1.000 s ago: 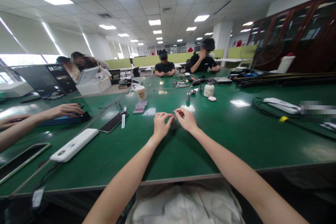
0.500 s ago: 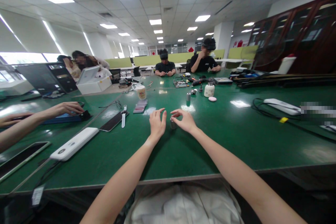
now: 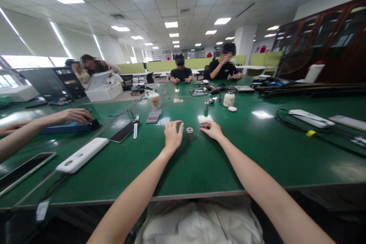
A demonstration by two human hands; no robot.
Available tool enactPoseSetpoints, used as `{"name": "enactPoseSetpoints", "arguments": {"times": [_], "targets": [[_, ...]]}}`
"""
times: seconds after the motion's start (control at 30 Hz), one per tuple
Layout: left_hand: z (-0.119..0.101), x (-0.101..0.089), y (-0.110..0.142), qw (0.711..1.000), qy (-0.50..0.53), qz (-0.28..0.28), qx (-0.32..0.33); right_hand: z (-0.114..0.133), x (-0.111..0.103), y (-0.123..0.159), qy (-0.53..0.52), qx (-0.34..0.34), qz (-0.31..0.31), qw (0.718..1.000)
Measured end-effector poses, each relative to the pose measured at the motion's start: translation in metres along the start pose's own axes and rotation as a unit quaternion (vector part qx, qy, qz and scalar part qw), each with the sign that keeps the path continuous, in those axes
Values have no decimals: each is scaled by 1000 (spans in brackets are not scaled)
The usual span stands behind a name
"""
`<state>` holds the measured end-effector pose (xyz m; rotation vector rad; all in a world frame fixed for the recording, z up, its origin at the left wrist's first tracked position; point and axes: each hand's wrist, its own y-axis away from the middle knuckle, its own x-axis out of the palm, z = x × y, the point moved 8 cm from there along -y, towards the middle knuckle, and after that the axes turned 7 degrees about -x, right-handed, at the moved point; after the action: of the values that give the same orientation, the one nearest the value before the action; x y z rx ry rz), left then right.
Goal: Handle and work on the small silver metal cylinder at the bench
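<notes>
- A metal cylinder point(image 3: 190, 134) stood upright on the green tabletop point(image 3: 228, 167), between the two hands and apart from the right one; its top faced up, its finer detail too small to read.
- The left hand point(image 3: 172, 137) was just beside the cylinder, its fingers released and the thumb nearest the metal; whether the thumb touched it could not be told.
- The right hand point(image 3: 212, 130) lay to the other side, its fingers loosely bent, thumb and fingertips parted, with nothing visible between them.
- For steady work on the cylinder, the left fingers seemed best set low around its side, leaving the top in view.
- The right fingers looked better suited to the fine work at the top, pinching lightly and pressing straight down, since a sideways push could have tipped so narrow a base.
- The smooth, glossy tabletop probably gave little grip, so sliding was a risk without a bracing hand.
- A second cylinder point(image 3: 206, 108) stood beyond the right hand, with small dark parts point(image 3: 212, 101) behind it; any reach there called for a low, slow approach to avoid knocking it over.
</notes>
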<state>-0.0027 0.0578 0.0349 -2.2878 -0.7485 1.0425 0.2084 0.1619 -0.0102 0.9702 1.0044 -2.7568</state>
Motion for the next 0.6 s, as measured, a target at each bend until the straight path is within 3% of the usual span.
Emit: {"name": "enactPoseSetpoints", "arguments": {"times": [0.23, 0.33, 0.43, 0.53, 0.6], "targets": [[1, 3, 0, 1000, -2, 15, -2, 2, 3, -1, -22, 3, 12, 1000], [1, 5, 1, 1000, -6, 21, -1, 29, -11, -3, -44, -29, -40, 998], [2, 7, 1, 1000, -8, 25, 1, 70, -20, -2, -98, -101, -80, 987], [2, 7, 1, 1000, -6, 28, 4, 99, -11, 2, -115, -144, -48, 982], [2, 7, 1, 999, -6, 31, 5, 106, -3, 5, -112, -150, -22, 982]]}}
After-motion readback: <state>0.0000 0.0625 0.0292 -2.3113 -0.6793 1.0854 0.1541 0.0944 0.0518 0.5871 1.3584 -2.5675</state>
